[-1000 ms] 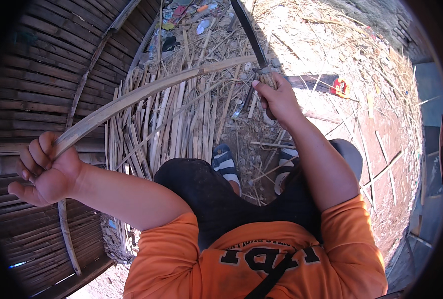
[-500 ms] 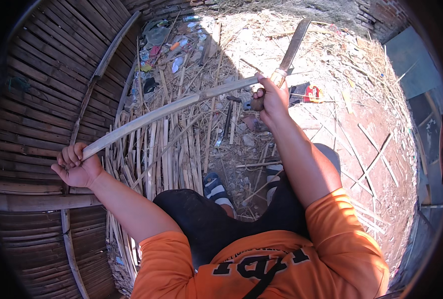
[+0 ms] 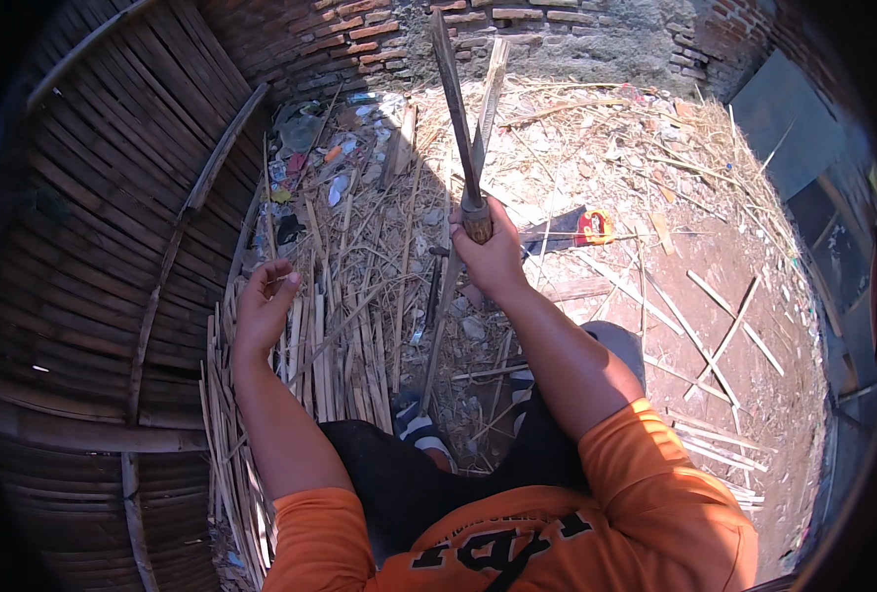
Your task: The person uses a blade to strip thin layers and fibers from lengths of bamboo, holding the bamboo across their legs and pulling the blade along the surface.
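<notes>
My right hand (image 3: pixel 490 255) is closed round the wooden handle of a machete (image 3: pixel 455 104), whose long dark blade points up and away from me. A pale strip of bamboo or wood (image 3: pixel 490 94) is gripped in the same hand. It crosses behind the blade, and its lower part runs down below my fist toward my feet. At the left, my left hand (image 3: pixel 264 308) is raised over a pile of split strips (image 3: pixel 315 360), its fingers loosely curled and apart from the long strip. I see nothing plainly held in it.
A slatted bamboo wall (image 3: pixel 93 257) rises close on my left, and a brick wall (image 3: pixel 359 44) stands ahead. Shavings and scraps (image 3: pixel 576 128) litter the ground. A red and yellow object (image 3: pixel 594 227) lies beyond my right hand; crossed strips (image 3: pixel 729 335) lie at the right.
My left hand has let go of the strip's end and moved right. The strip has swung from lying across me to nearly upright in my right hand. The machete has tilted leftward.
</notes>
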The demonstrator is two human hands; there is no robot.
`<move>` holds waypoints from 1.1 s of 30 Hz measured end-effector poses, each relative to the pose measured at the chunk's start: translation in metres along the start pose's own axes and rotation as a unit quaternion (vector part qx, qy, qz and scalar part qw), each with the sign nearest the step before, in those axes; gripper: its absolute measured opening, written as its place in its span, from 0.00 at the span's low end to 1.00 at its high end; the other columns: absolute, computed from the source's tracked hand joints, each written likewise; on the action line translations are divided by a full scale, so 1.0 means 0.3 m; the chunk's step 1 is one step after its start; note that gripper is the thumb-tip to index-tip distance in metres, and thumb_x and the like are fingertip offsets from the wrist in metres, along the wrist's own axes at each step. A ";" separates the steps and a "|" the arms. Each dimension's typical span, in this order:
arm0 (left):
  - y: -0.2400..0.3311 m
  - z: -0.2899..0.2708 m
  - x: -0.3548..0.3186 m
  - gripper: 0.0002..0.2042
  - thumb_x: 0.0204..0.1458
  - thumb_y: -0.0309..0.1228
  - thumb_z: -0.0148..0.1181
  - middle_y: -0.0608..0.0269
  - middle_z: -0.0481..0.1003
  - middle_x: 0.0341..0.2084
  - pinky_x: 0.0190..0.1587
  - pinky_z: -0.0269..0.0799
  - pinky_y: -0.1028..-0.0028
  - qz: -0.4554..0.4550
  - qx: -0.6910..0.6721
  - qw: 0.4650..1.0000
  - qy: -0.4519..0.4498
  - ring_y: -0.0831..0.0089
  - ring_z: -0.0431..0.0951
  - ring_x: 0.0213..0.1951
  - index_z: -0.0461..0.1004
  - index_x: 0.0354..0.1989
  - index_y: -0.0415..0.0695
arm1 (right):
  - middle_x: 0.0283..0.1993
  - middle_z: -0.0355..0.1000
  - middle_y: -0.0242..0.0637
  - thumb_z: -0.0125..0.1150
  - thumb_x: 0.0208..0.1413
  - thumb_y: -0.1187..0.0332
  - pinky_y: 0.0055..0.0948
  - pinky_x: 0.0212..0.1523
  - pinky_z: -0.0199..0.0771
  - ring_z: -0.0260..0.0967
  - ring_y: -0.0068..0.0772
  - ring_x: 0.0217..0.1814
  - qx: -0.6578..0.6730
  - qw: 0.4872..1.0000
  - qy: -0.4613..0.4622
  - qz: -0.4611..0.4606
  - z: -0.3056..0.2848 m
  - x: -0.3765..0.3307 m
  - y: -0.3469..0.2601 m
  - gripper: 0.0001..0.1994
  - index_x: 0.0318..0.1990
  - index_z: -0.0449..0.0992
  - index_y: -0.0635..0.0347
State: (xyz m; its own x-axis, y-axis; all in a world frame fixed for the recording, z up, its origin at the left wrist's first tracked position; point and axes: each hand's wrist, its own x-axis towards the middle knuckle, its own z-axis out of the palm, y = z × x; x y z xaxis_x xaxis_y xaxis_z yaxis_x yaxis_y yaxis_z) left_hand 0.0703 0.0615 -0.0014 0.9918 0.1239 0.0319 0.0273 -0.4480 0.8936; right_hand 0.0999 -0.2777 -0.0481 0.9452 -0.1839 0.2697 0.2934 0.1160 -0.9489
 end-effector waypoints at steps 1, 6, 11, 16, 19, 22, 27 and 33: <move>-0.005 0.033 0.002 0.17 0.62 0.35 0.64 0.66 0.76 0.48 0.54 0.68 0.71 -0.001 -0.006 0.999 -0.044 0.76 0.74 0.50 0.73 0.56 0.42 | 0.40 0.76 0.31 0.62 0.56 0.74 0.27 0.46 0.73 0.73 0.21 0.43 -0.020 0.999 -0.020 -0.016 0.010 -0.007 0.017 0.12 0.48 0.72 0.61; 0.046 0.103 -0.003 0.15 0.66 0.38 0.57 0.64 0.78 0.49 0.52 0.70 0.71 0.004 -0.045 0.994 -0.099 0.73 0.78 0.52 0.75 0.55 0.44 | 0.42 0.77 0.33 0.63 0.52 0.75 0.29 0.47 0.74 0.74 0.22 0.45 -0.051 0.988 -0.146 -0.007 0.025 -0.050 -0.030 0.14 0.47 0.73 0.59; 0.186 0.082 0.015 0.15 0.69 0.38 0.50 0.61 0.78 0.51 0.51 0.75 0.68 0.070 -0.225 0.972 -0.009 0.71 0.80 0.49 0.73 0.57 0.43 | 0.44 0.77 0.31 0.64 0.53 0.76 0.29 0.48 0.74 0.72 0.21 0.45 -0.008 0.954 -0.298 0.039 0.014 -0.065 -0.126 0.16 0.50 0.73 0.59; 0.443 0.132 0.058 0.19 0.72 0.37 0.42 0.56 0.74 0.58 0.53 0.76 0.65 0.143 -0.336 0.928 -0.078 0.68 0.77 0.55 0.67 0.64 0.40 | 0.44 0.76 0.38 0.64 0.49 0.78 0.26 0.36 0.73 0.71 0.22 0.39 0.051 0.922 -0.370 0.104 0.019 -0.074 -0.188 0.15 0.43 0.68 0.57; 0.521 0.142 0.092 0.20 0.72 0.36 0.41 0.54 0.72 0.60 0.56 0.76 0.63 0.171 -0.391 0.890 -0.157 0.66 0.74 0.59 0.64 0.67 0.39 | 0.44 0.76 0.44 0.65 0.46 0.80 0.21 0.24 0.67 0.69 0.22 0.32 0.089 0.904 -0.403 0.111 0.014 -0.066 -0.163 0.17 0.41 0.66 0.55; 0.591 0.158 0.104 0.21 0.70 0.34 0.45 0.53 0.74 0.56 0.58 0.76 0.62 0.217 -0.381 0.875 -0.205 0.64 0.76 0.57 0.62 0.68 0.37 | 0.44 0.77 0.43 0.66 0.45 0.78 0.22 0.29 0.69 0.70 0.22 0.34 0.112 0.890 -0.424 0.124 0.007 -0.064 -0.165 0.16 0.40 0.67 0.55; 0.606 0.153 0.128 0.20 0.66 0.31 0.54 0.55 0.77 0.50 0.57 0.77 0.61 0.262 -0.342 0.872 -0.232 0.64 0.80 0.52 0.67 0.64 0.37 | 0.42 0.75 0.34 0.67 0.45 0.74 0.23 0.36 0.72 0.69 0.20 0.38 0.139 0.863 -0.444 0.196 -0.017 -0.061 -0.177 0.16 0.44 0.73 0.57; 0.634 0.036 0.041 0.17 0.63 0.34 0.61 0.61 0.78 0.46 0.50 0.77 0.63 0.297 -0.286 0.910 -0.048 0.68 0.80 0.45 0.74 0.57 0.39 | 0.36 0.65 0.24 0.65 0.48 0.79 0.23 0.33 0.73 0.69 0.19 0.35 0.078 0.904 -0.386 0.164 -0.033 -0.048 -0.273 0.28 0.61 0.74 0.61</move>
State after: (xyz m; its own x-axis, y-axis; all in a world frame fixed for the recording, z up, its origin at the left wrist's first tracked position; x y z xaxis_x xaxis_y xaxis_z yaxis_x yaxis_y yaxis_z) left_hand 0.0889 -0.0316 0.1641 0.8175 -0.0798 0.5703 -0.5593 0.1259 0.8193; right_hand 0.0607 -0.2943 0.0241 0.7858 0.6147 0.0684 -0.0615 0.1877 -0.9803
